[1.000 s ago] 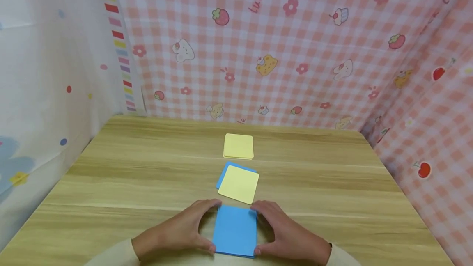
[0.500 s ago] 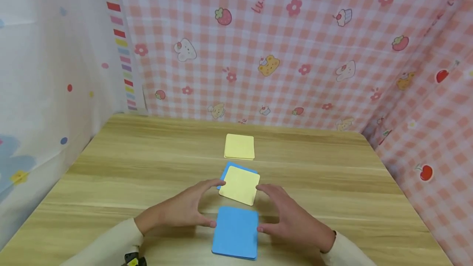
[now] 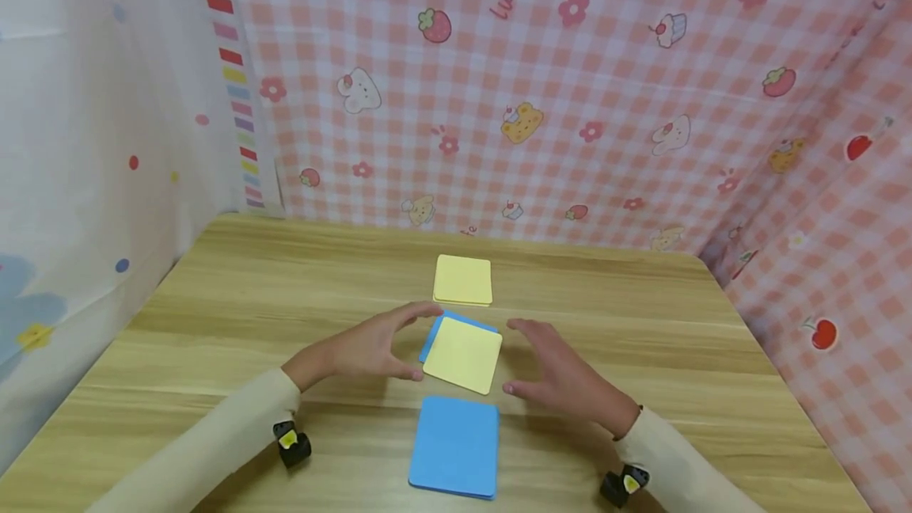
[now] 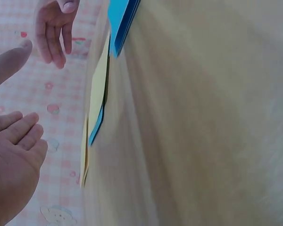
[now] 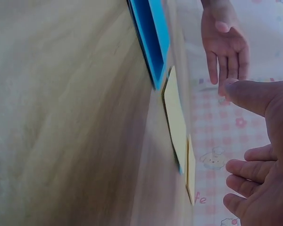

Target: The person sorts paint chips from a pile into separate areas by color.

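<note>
My left hand [image 3: 370, 347] and right hand [image 3: 563, 370] hover on either side of the middle pile, fingers spread and holding nothing. That pile is a yellow square card [image 3: 463, 355] lying turned on top of a blue card [image 3: 432, 336], whose upper and left edges show. Nearer to me lies a neat stack of blue cards [image 3: 454, 446]. Farther off sits a small stack of yellow cards [image 3: 463, 279]. Both wrist views show the palms facing each other, apart from the cards; in the left wrist view the blue stack [image 4: 120, 23] shows its layered edges.
The cards form a column on a wood-grain table [image 3: 285, 260]. A pink checked cloth [image 3: 463, 85] hangs behind the table, a white cloth [image 3: 107, 101] on the left and more checked cloth [image 3: 841, 220] on the right. Small black devices [image 3: 290, 443] are strapped at both wrists.
Both hands have let go of the near blue stack, moved forward and spread apart to either side of the middle pile. The cards have stayed where they were.
</note>
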The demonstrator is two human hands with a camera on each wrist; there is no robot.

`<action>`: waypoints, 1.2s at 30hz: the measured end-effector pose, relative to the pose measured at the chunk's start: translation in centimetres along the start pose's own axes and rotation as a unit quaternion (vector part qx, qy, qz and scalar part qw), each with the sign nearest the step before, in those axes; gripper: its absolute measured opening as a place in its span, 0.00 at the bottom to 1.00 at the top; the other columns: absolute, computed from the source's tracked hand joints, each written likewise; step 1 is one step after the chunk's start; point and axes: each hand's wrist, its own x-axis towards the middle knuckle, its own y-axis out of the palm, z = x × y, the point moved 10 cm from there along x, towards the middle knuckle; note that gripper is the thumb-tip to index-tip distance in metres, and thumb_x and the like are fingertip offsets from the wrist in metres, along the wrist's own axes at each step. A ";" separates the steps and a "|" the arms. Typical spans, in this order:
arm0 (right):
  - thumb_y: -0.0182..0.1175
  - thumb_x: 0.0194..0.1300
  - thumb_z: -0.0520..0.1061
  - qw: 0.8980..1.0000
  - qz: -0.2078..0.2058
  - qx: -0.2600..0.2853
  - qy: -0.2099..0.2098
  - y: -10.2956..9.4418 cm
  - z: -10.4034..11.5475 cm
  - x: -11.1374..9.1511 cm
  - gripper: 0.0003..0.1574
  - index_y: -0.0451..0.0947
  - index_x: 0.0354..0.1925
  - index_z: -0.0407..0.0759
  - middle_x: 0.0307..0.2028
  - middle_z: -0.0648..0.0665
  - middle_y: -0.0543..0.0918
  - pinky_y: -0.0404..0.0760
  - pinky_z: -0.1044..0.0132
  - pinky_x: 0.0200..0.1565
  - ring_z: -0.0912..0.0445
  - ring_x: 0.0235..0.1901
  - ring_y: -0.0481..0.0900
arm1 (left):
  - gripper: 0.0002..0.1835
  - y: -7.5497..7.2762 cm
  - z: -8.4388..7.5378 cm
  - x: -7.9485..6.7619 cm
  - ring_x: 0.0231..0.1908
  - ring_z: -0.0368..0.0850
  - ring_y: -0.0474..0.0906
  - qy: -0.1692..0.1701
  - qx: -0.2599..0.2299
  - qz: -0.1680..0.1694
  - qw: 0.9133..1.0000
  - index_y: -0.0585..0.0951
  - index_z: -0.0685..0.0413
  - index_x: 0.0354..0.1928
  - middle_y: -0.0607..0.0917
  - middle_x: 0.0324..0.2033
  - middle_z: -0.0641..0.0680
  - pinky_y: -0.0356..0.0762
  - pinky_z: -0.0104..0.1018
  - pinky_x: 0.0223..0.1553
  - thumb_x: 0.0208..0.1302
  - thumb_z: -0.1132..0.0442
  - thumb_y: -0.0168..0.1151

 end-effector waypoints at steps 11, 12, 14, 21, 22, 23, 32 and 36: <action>0.77 0.56 0.54 0.998 0.049 -0.022 0.024 3.0 -2.5 1.6 0.59 0.59 0.73 0.30 0.69 0.34 0.69 0.66 0.44 0.69 0.40 0.69 0.64 | 0.48 -0.1 2.7 2.2 0.76 0.56 0.54 -0.020 0.027 0.028 0.999 0.60 0.53 0.77 0.62 0.76 0.54 0.54 0.55 0.74 0.59 0.58 0.76; 0.77 0.55 0.55 0.998 0.057 -0.022 0.027 3.3 -2.6 1.7 0.60 0.59 0.73 0.30 0.69 0.34 0.68 0.65 0.44 0.69 0.40 0.70 0.63 | 0.49 0.1 3.2 2.3 0.76 0.56 0.54 -0.027 0.035 0.034 0.998 0.59 0.53 0.78 0.61 0.76 0.54 0.54 0.55 0.74 0.59 0.57 0.77; 0.78 0.54 0.56 0.997 0.068 -0.017 0.032 3.7 -2.7 1.7 0.62 0.58 0.74 0.30 0.70 0.34 0.68 0.64 0.45 0.70 0.40 0.71 0.62 | 0.51 0.4 3.8 2.5 0.76 0.55 0.53 -0.037 0.050 0.044 0.997 0.59 0.54 0.78 0.60 0.76 0.55 0.54 0.55 0.74 0.58 0.55 0.77; 0.79 0.51 0.57 0.996 0.074 -0.026 0.049 4.1 -2.5 2.0 0.64 0.58 0.75 0.34 0.70 0.37 0.67 0.66 0.48 0.70 0.43 0.71 0.62 | 0.53 1.1 4.3 3.1 0.74 0.55 0.56 -0.025 0.082 0.060 0.994 0.59 0.59 0.77 0.63 0.74 0.58 0.54 0.53 0.74 0.55 0.53 0.79; 0.79 0.51 0.57 0.996 0.074 -0.029 0.051 4.1 -2.5 2.0 0.64 0.58 0.75 0.34 0.70 0.37 0.68 0.66 0.48 0.70 0.43 0.71 0.62 | 0.53 1.2 4.3 3.3 0.74 0.54 0.56 -0.022 0.086 0.065 0.994 0.59 0.59 0.77 0.63 0.74 0.58 0.54 0.52 0.74 0.54 0.53 0.79; 0.79 0.51 0.58 0.995 0.075 -0.034 0.053 4.2 -2.5 2.1 0.64 0.58 0.75 0.34 0.70 0.37 0.68 0.66 0.48 0.70 0.44 0.71 0.62 | 0.53 1.3 4.3 3.4 0.73 0.54 0.56 -0.019 0.087 0.068 0.994 0.59 0.60 0.76 0.63 0.73 0.58 0.54 0.53 0.74 0.54 0.53 0.79; 0.78 0.52 0.61 0.994 0.072 -0.056 0.063 4.4 -2.6 1.9 0.67 0.56 0.76 0.36 0.71 0.39 0.67 0.67 0.50 0.69 0.45 0.71 0.62 | 0.53 1.7 4.5 3.7 0.73 0.58 0.57 0.007 0.130 0.063 0.990 0.60 0.61 0.75 0.64 0.73 0.60 0.56 0.55 0.74 0.53 0.50 0.79; 0.77 0.52 0.63 0.994 0.069 -0.065 0.062 4.4 -2.6 2.0 0.67 0.56 0.76 0.36 0.71 0.39 0.67 0.68 0.49 0.69 0.45 0.71 0.63 | 0.52 1.7 4.1 3.9 0.71 0.59 0.60 0.019 0.149 0.056 0.987 0.62 0.62 0.73 0.67 0.70 0.60 0.57 0.56 0.72 0.52 0.49 0.79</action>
